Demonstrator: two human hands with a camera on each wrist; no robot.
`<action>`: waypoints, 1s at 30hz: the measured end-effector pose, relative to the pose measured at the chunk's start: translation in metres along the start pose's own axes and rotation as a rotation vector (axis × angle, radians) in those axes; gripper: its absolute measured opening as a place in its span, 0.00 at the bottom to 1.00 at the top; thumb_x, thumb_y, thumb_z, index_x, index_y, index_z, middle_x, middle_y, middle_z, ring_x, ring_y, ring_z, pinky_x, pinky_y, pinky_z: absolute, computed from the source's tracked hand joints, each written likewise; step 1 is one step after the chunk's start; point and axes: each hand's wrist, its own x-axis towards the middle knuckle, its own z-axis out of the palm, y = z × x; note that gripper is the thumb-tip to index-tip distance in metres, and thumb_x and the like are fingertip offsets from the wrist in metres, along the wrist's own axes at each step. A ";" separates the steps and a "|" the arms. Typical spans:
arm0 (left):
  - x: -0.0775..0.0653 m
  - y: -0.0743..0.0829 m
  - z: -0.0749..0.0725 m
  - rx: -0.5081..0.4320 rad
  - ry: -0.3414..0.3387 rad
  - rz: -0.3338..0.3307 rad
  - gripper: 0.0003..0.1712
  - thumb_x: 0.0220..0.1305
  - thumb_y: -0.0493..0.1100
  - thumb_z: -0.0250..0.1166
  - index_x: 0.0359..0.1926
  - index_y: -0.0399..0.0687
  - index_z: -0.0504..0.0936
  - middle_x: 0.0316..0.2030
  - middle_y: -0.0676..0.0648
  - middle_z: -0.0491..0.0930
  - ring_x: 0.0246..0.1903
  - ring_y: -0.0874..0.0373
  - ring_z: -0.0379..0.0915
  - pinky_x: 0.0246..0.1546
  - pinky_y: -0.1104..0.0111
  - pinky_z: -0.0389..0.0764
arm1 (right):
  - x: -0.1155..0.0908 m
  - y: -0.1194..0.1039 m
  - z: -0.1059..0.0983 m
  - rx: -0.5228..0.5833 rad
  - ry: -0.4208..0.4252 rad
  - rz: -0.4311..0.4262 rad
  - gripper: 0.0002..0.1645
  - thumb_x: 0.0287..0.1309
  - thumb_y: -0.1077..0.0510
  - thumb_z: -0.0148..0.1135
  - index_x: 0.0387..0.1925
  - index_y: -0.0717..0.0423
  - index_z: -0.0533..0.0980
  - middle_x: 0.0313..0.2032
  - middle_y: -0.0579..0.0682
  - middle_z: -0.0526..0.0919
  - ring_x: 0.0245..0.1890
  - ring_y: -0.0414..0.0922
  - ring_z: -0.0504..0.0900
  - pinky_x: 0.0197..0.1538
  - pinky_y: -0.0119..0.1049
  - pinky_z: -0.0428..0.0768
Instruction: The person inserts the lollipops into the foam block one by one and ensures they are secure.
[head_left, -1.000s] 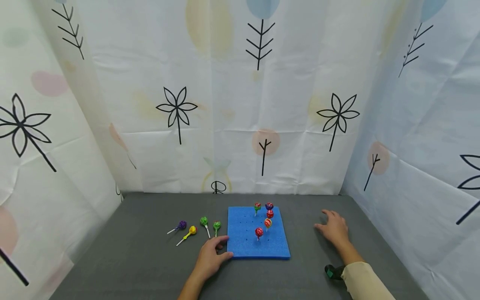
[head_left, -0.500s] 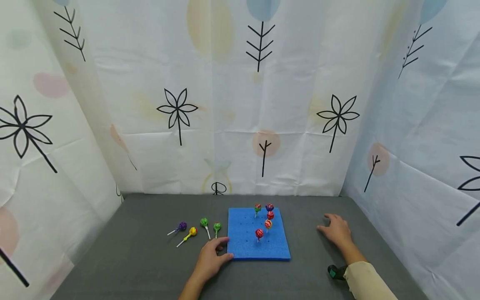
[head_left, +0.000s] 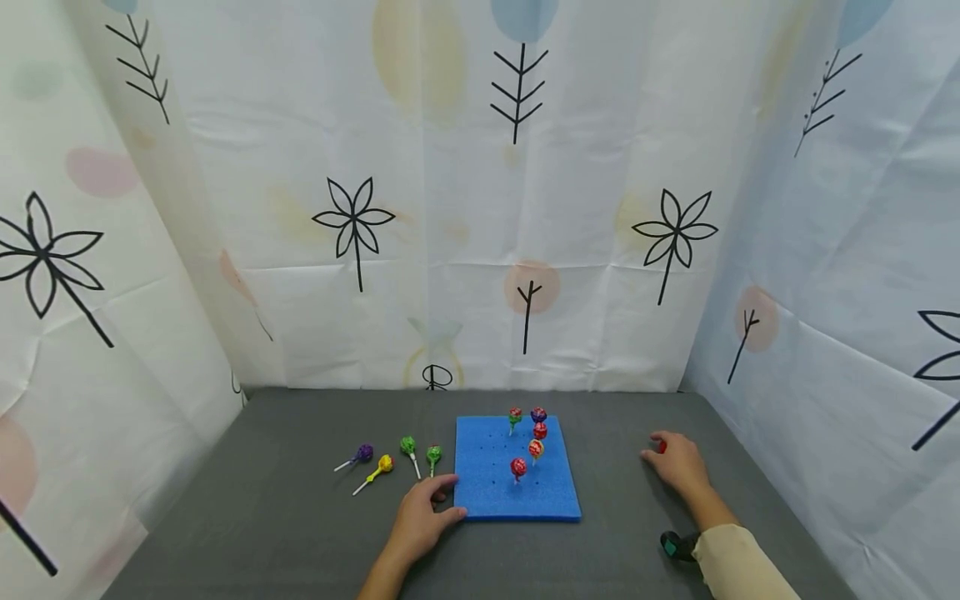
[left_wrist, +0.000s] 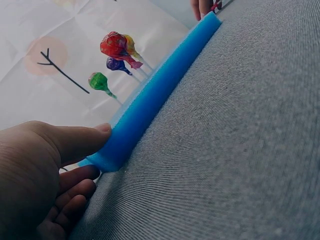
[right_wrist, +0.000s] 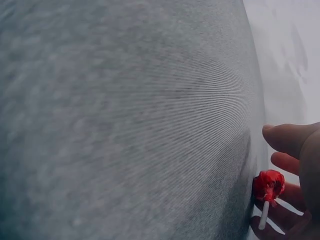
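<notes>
My left hand rests against the left edge of a blue foam board. Its thumb and index finger touch that edge, with the other fingers loosely bent in the left wrist view. Several wrapped lollipops stand upright in the board, including a red lollipop, an orange-red lollipop and a green-and-red lollipop. Right of the board, my right hand is around another red lollipop low at the tabletop. Fingers lie behind this lollipop in the right wrist view, while the thumb stays apart from it.
Left of the board lie a purple lollipop, a yellow lollipop and two green lollipops, one farther from the board. A dark device sits at the right wrist. Patterned white curtains surround the grey table.
My right hand has shifted slightly right and toward me, and a bit of red now shows between its thumb and fingers. The left hand and the board keep their places.
</notes>
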 end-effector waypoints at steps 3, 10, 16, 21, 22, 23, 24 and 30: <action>0.000 0.001 0.000 -0.007 0.001 -0.002 0.29 0.51 0.48 0.76 0.53 0.44 0.81 0.44 0.50 0.80 0.41 0.54 0.73 0.42 0.57 0.74 | 0.000 0.002 0.000 -0.002 -0.008 0.008 0.24 0.58 0.58 0.66 0.51 0.72 0.75 0.41 0.66 0.79 0.43 0.62 0.77 0.45 0.57 0.73; 0.000 0.000 0.001 -0.001 0.010 0.005 0.29 0.50 0.47 0.76 0.53 0.44 0.81 0.44 0.50 0.80 0.41 0.54 0.73 0.42 0.58 0.74 | -0.006 0.001 -0.001 0.018 0.022 -0.024 0.20 0.59 0.60 0.63 0.49 0.71 0.77 0.40 0.65 0.80 0.42 0.61 0.78 0.45 0.57 0.73; 0.002 0.000 0.001 0.002 0.001 -0.016 0.28 0.51 0.48 0.76 0.54 0.45 0.81 0.44 0.50 0.80 0.42 0.54 0.73 0.43 0.56 0.74 | -0.016 -0.003 -0.002 0.051 0.051 -0.043 0.15 0.59 0.63 0.60 0.46 0.70 0.79 0.37 0.60 0.81 0.38 0.57 0.79 0.42 0.54 0.74; 0.002 0.001 0.001 0.003 0.000 -0.013 0.28 0.51 0.47 0.75 0.54 0.44 0.81 0.44 0.49 0.80 0.42 0.54 0.73 0.43 0.56 0.74 | -0.020 -0.005 -0.002 0.059 0.059 -0.045 0.14 0.60 0.64 0.59 0.44 0.70 0.80 0.35 0.58 0.82 0.36 0.54 0.79 0.40 0.52 0.75; 0.002 0.001 0.001 0.001 -0.002 -0.022 0.28 0.51 0.47 0.75 0.54 0.45 0.81 0.45 0.50 0.80 0.42 0.54 0.73 0.43 0.56 0.73 | -0.021 -0.005 -0.002 0.059 0.058 -0.046 0.13 0.60 0.65 0.59 0.44 0.70 0.80 0.35 0.58 0.82 0.35 0.54 0.79 0.39 0.52 0.75; 0.002 0.002 0.001 0.003 -0.004 -0.019 0.28 0.51 0.47 0.75 0.54 0.45 0.81 0.45 0.49 0.80 0.42 0.54 0.73 0.43 0.56 0.73 | -0.022 -0.005 -0.002 0.061 0.057 -0.046 0.13 0.60 0.65 0.59 0.43 0.70 0.80 0.34 0.57 0.82 0.35 0.53 0.79 0.39 0.51 0.75; 0.001 0.002 0.001 0.001 -0.008 -0.026 0.28 0.51 0.47 0.75 0.54 0.45 0.81 0.45 0.49 0.80 0.42 0.54 0.73 0.43 0.55 0.73 | -0.022 -0.005 -0.002 0.062 0.059 -0.045 0.13 0.59 0.65 0.59 0.43 0.69 0.80 0.34 0.56 0.82 0.34 0.52 0.79 0.38 0.50 0.75; 0.000 0.002 0.000 -0.011 -0.014 -0.029 0.28 0.52 0.47 0.75 0.54 0.44 0.80 0.46 0.49 0.79 0.42 0.53 0.73 0.43 0.55 0.74 | -0.024 -0.008 -0.001 0.077 0.074 -0.038 0.11 0.58 0.63 0.62 0.40 0.67 0.81 0.32 0.54 0.83 0.33 0.52 0.79 0.38 0.50 0.74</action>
